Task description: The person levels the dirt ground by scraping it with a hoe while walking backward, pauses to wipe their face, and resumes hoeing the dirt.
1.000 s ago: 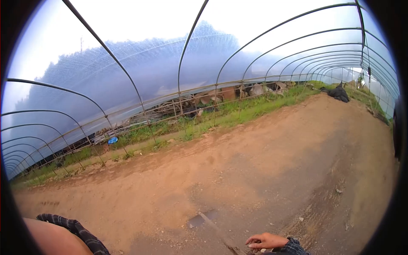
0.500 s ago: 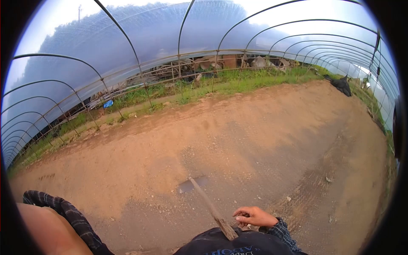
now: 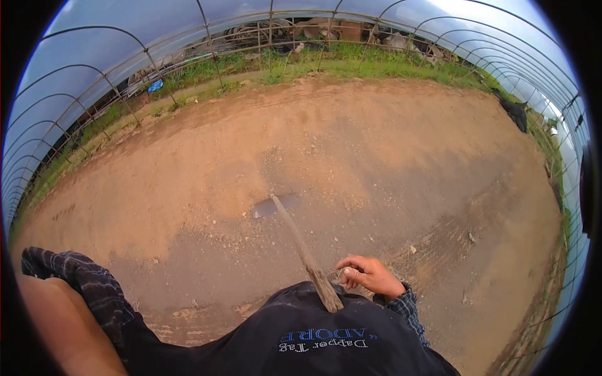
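A long-handled tool has a worn wooden handle (image 3: 300, 241) leaning against the front of my black shirt (image 3: 251, 335). At its far end a flat grey metal blade (image 3: 266, 208) rests on the soil; it resembles a hoe, though the exact kind is unclear. My right hand (image 3: 370, 274) hovers just right of the handle, apart from it, with fingers loosely bent and nothing in them. My left forearm (image 3: 66, 326), bare below a rolled plaid sleeve (image 3: 81, 276), is raised at the lower left. The left hand itself lies outside the picture.
Brown soil (image 3: 207, 166) with small stones spreads around me inside a plastic-covered tunnel with metal hoops (image 3: 271, 37). Grass (image 3: 351, 59) lines the far edge. A blue scrap (image 3: 155, 86) lies at the left, and a dark bundle (image 3: 515, 113) at the far right.
My view has tipped downward, showing more of my shirt and less of the roof. My right hand stays beside the handle, and the tool still leans on me.
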Available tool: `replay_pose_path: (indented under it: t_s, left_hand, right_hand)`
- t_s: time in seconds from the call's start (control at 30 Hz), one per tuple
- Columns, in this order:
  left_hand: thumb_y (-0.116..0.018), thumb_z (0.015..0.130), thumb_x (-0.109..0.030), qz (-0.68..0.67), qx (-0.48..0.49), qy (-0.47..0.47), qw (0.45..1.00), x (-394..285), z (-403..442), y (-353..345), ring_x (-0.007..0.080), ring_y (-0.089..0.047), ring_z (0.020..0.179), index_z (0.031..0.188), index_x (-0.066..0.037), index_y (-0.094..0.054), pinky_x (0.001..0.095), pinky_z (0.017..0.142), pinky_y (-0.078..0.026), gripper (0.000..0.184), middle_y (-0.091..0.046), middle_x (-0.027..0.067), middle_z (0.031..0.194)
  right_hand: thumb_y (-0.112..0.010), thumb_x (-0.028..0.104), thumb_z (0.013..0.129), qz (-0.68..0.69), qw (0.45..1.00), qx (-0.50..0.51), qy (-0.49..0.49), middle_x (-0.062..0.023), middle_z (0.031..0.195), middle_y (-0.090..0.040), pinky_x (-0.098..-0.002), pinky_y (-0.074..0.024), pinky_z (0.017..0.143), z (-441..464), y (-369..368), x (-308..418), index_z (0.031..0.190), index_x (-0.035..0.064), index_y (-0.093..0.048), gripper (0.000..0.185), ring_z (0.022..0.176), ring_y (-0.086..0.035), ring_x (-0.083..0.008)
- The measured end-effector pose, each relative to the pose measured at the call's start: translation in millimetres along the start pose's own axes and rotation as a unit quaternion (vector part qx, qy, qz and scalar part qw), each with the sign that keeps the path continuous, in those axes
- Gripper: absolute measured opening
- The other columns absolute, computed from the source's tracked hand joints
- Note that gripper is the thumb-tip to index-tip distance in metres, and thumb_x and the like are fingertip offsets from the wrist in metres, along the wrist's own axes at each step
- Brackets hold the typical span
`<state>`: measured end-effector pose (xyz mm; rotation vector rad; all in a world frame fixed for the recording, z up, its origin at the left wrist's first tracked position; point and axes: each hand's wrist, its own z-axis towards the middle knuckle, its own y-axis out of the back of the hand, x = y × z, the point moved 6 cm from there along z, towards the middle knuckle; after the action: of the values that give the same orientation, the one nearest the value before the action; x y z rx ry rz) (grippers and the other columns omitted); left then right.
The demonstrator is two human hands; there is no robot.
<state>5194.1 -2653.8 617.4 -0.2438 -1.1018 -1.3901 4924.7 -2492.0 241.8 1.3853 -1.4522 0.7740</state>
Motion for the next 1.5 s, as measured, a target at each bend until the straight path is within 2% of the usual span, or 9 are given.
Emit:
replay_pose_path:
  t_s: [0.23,0.27,0.3,0.47,0.8,0.87,1.1,1.17,1.5]
  left_hand:
    - [-0.041,0.067,-0.073,-0.062,0.044,0.042,0.996,-20,7,-2,0.0192,-0.045,0.091,0.097,-0.002,-0.043,0.0359,0.095,-0.024,0.077,-0.048,0.0014,0.085]
    - [-0.047,0.085,-0.027,-0.175,-0.134,0.220,0.950,-34,-8,-27,0.0248,-0.048,0.103,0.107,0.000,-0.051,0.0458,0.095,-0.030,0.035,-0.054,0.0133,0.103]
    - [-0.051,0.082,-0.037,-0.128,-0.015,0.290,0.948,-31,-31,-40,0.0232,-0.049,0.099,0.106,-0.002,-0.051,0.0501,0.096,-0.028,0.042,-0.055,0.0099,0.096]
    - [-0.054,0.081,-0.012,-0.175,-0.042,0.833,0.523,-133,-249,-181,0.0067,-0.046,0.071,0.083,-0.004,-0.055,0.0211,0.062,-0.038,0.008,-0.053,-0.0010,0.075]
    - [-0.053,0.075,-0.033,-0.437,0.536,0.658,0.299,-558,-382,-232,0.0292,-0.059,0.080,0.089,-0.004,-0.060,0.0381,0.069,-0.046,0.034,-0.060,0.0188,0.086]
    - [-0.050,0.078,-0.032,-0.406,0.473,0.780,0.053,-620,-425,-208,0.0293,-0.058,0.085,0.097,-0.004,-0.058,0.0382,0.073,-0.045,0.035,-0.059,0.0181,0.093]
    - [-0.043,0.084,-0.027,-0.212,0.571,0.779,0.148,-673,-509,-173,0.0267,-0.056,0.092,0.098,-0.002,-0.058,0.0385,0.075,-0.045,0.032,-0.057,0.0156,0.101]
    - [-0.042,0.083,-0.020,-0.237,0.644,0.657,0.313,-630,-478,-181,0.0264,-0.058,0.086,0.097,-0.003,-0.057,0.0367,0.070,-0.047,0.027,-0.060,0.0142,0.094]
    - [-0.048,0.078,-0.018,-0.297,0.407,0.845,0.179,-586,-422,-184,0.0259,-0.059,0.081,0.096,-0.005,-0.060,0.0393,0.071,-0.045,0.025,-0.061,0.0126,0.086]
  right_hand:
    - [-0.051,0.022,0.085,0.027,0.996,0.012,0.082,-0.0046,0.072,-0.056,-0.0256,-0.0458,0.060,0,-12,23,0.101,0.0022,-0.052,0.025,0.065,-0.054,-0.0110]
    - [-0.053,0.023,0.084,0.045,0.993,0.033,0.102,-0.0040,0.071,-0.055,-0.0255,-0.0451,0.060,2,-15,25,0.102,0.0028,-0.053,0.027,0.064,-0.053,-0.0106]
    - [-0.053,0.023,0.084,0.046,0.992,0.048,0.103,-0.0040,0.071,-0.055,-0.0255,-0.0451,0.060,3,-19,25,0.102,0.0028,-0.053,0.027,0.064,-0.053,-0.0106]
    - [-0.059,0.027,0.079,-0.037,0.972,0.154,0.173,-0.0005,0.061,-0.049,-0.0231,-0.0377,0.055,7,-29,32,0.104,0.0051,-0.056,0.034,0.059,-0.046,-0.0092]
    - [-0.068,0.048,0.060,-0.086,0.952,0.263,0.128,-0.0054,0.085,-0.055,-0.0279,-0.0442,0.066,14,-49,45,0.106,0.0071,-0.055,0.063,0.065,-0.051,-0.0150]
    - [-0.069,0.048,0.060,-0.097,0.946,0.279,0.132,-0.0058,0.084,-0.056,-0.0277,-0.0438,0.066,19,-54,46,0.106,0.0068,-0.055,0.062,0.067,-0.052,-0.0147]
    - [-0.072,0.040,0.057,-0.167,0.916,0.346,0.113,-0.0063,0.081,-0.057,-0.0266,-0.0441,0.066,32,-69,65,0.105,0.0056,-0.055,0.061,0.068,-0.054,-0.0136]
    - [-0.074,0.040,0.055,-0.152,0.914,0.366,0.079,-0.0063,0.083,-0.057,-0.0271,-0.0444,0.067,36,-74,62,0.105,0.0059,-0.055,0.063,0.070,-0.055,-0.0136]
    - [-0.074,0.052,0.045,-0.116,0.947,0.292,0.072,-0.0041,0.080,-0.052,-0.0277,-0.0443,0.070,29,-77,60,0.109,0.0066,-0.050,0.082,0.075,-0.053,-0.0144]
